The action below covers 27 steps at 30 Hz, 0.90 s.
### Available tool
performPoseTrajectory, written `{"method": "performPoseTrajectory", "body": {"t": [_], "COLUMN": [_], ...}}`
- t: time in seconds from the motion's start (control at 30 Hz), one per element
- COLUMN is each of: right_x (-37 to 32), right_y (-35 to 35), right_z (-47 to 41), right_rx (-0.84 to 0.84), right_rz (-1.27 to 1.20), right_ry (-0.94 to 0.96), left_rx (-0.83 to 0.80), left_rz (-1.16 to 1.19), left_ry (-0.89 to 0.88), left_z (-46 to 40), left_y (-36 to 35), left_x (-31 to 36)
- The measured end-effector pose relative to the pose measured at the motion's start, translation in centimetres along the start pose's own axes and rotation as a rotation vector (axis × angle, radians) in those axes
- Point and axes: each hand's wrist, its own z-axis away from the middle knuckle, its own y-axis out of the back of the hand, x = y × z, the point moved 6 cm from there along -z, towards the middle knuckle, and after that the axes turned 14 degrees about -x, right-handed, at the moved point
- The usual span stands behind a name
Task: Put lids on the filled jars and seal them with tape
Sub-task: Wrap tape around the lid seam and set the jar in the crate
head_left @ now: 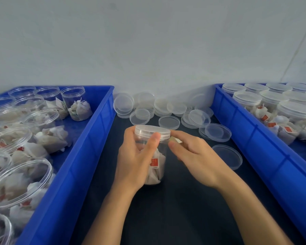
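A clear plastic jar [156, 163] filled with white tea bags stands on the dark table at the centre, with a clear lid [152, 131] on top. My left hand [136, 156] grips the jar from the left, thumb pressed against the lid's rim. My right hand [193, 156] is at the jar's right side and pinches a small pale strip of tape [175, 140] beside the lid's edge. Whether the strip touches the jar is unclear.
A blue bin [88, 156] on the left holds several open filled jars [21, 181]. A blue bin [254, 138] on the right holds several lidded jars [290, 110]. Loose clear lids [168, 110] lie piled behind the jar along the wall, and one lid [228, 156] lies to its right.
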Motion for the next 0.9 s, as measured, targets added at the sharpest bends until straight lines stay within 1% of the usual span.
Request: {"method": "performPoseTrajectory", "body": {"t": [0.23,0.37,0.63,0.9], "right_x": [1.5,2.3,2.1,1.5], "right_y": [1.0,1.6,1.4,1.3], "right_z": [-0.2,-0.1,-0.2,0.0], "right_rx": [0.012,0.028,0.029,-0.004], "right_rz": [-0.063,-0.100,-0.116,-0.145], "right_ry": [-0.037,-0.060,-0.058,-0.046], "left_rx": [-0.061,-0.100,-0.114,-0.186], "left_rz": [0.054,0.042,0.100,0.136], "left_ry": [0.027,0.051,0.058,0.073], "left_z": [-0.2,-0.3,-0.4,-0.5], "left_y": [0.1,0.0,0.1,0.1], "left_x": [-0.3,-0.4,-0.3,-0.7]}}
